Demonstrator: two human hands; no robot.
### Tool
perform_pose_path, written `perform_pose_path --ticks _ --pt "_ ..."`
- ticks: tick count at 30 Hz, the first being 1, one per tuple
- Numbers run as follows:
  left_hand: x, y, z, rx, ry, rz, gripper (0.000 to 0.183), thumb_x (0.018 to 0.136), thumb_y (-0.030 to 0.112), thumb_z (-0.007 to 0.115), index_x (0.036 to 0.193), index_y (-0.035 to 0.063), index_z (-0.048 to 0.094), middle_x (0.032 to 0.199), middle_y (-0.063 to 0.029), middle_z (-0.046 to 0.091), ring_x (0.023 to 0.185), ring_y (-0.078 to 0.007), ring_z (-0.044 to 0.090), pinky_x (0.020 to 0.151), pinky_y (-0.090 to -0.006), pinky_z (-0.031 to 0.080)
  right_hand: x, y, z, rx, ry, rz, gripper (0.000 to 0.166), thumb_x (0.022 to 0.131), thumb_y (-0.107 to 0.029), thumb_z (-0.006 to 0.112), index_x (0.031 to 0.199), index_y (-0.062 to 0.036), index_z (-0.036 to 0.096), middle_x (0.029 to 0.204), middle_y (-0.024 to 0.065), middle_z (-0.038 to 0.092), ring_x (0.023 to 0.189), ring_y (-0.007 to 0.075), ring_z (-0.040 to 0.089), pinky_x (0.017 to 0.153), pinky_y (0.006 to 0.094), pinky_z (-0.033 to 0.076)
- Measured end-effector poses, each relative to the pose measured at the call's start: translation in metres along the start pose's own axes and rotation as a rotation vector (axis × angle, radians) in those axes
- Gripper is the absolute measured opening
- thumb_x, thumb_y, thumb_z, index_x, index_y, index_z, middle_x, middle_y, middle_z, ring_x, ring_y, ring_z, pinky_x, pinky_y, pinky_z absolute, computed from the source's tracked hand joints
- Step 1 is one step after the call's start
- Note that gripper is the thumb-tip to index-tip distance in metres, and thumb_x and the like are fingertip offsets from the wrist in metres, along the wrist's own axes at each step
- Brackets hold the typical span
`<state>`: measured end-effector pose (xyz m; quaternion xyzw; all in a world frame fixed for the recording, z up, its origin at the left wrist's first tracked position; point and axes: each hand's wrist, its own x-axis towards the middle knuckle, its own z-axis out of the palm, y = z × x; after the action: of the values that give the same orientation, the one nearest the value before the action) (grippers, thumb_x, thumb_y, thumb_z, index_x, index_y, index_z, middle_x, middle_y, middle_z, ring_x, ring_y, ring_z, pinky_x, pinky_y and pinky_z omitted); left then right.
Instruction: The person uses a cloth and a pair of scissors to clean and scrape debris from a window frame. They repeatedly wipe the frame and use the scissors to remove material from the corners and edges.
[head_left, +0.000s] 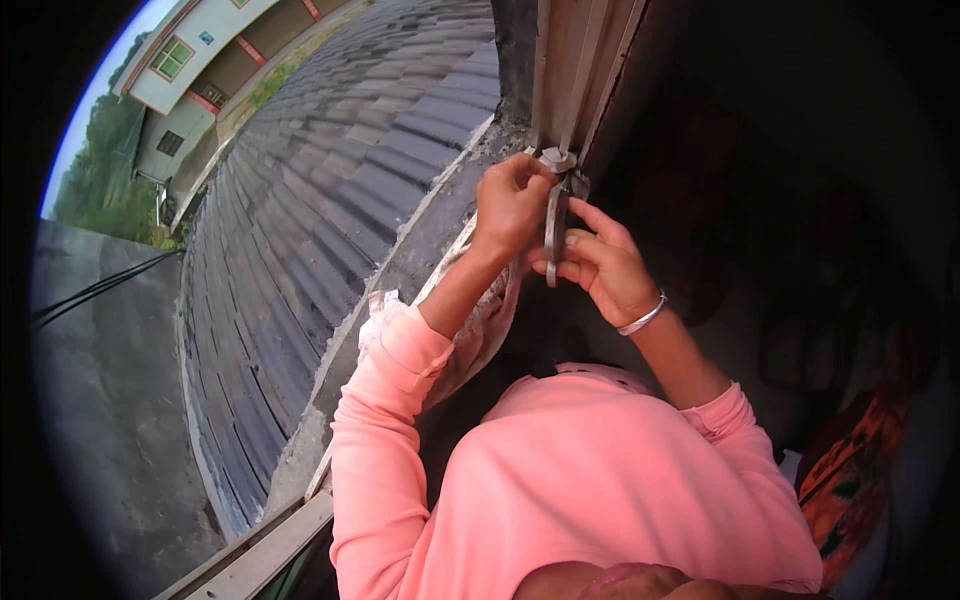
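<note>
At the foot of an upright window frame (577, 75), both hands work close together. My left hand (514, 202) is bent at the wrist, its fingers curled beside a crumpled greyish piece (559, 159) on the frame; what lies between the fingertips is hidden. A narrow metal piece (553, 232), perhaps a handle seen edge-on, hangs down just below. Around it are the fingers of my right hand (607, 259), with the index finger reaching up along its side and other fingers passing behind. A pale cloth (487, 330) drapes over the sill under my left forearm.
Outside, past the rough concrete ledge (427, 240), a grey tiled roof (300, 247) slopes away towards a white house (169, 90). Dark cables (105, 283) cross at left. Lower left runs a window rail (262, 547). Patterned orange fabric (847, 472) lies in the dark room.
</note>
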<state>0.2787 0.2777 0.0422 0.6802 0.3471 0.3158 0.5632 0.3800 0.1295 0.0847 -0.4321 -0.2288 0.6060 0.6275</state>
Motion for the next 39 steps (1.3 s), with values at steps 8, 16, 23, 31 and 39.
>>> perform_pose_path --ticks 8,16,23,31,39 --pt "0.010 0.012 -0.004 0.174 -0.268 0.575 0.051 0.076 0.011 0.070 0.125 0.0011 0.062 0.124 -0.0166 0.064 0.108 -0.0311 0.065 0.092 -0.0370 0.052 0.011 -0.029 -0.009 0.191 -0.069 -0.016 0.036 0.102 -0.006 0.049 0.136 0.0081 0.050 0.117 0.0219 0.071 0.110 0.0296 0.070 0.099 0.0385 0.055" --pt "0.015 -0.007 0.009 0.225 -0.161 0.650 0.036 0.082 0.008 0.068 0.118 0.0026 0.066 0.123 -0.0192 0.058 0.098 -0.0335 0.068 0.084 -0.0375 0.054 -0.015 -0.069 -0.006 -0.887 0.125 -0.659 0.087 0.093 -0.025 0.074 0.160 -0.0008 0.024 0.155 0.0213 0.041 0.140 0.0303 0.046 0.110 0.0431 0.041" --pt "0.025 -0.023 0.021 0.219 -0.043 0.721 0.034 0.081 0.006 0.067 0.115 0.0034 0.067 0.108 -0.0180 0.055 0.095 -0.0354 0.060 0.080 -0.0401 0.051 0.031 -0.024 0.016 -1.143 0.147 -1.097 0.082 0.077 -0.005 0.075 0.151 -0.0029 0.039 0.150 0.0264 0.041 0.136 0.0459 0.043 0.116 0.0496 0.035" --pt "0.014 -0.010 0.010 -0.067 -0.141 0.806 0.038 0.083 0.010 0.069 0.119 0.0046 0.058 0.117 -0.0165 0.057 0.103 -0.0371 0.059 0.083 -0.0421 0.050 0.053 -0.033 0.023 -1.335 -0.099 -1.343 0.039 0.070 0.002 0.058 0.108 -0.0035 0.065 0.108 0.0155 0.052 0.108 0.0392 0.054 0.106 0.0567 0.043" --pt "0.021 -0.012 0.012 0.020 -0.286 0.695 0.038 0.075 0.014 0.072 0.111 0.0056 0.060 0.113 -0.0187 0.061 0.108 -0.0432 0.057 0.088 -0.0469 0.047 0.066 -0.026 0.013 -1.184 -0.048 -1.336 0.029 0.071 0.005 0.054 0.096 -0.0060 0.065 0.104 0.0130 0.053 0.106 0.0366 0.056 0.104 0.0530 0.046"
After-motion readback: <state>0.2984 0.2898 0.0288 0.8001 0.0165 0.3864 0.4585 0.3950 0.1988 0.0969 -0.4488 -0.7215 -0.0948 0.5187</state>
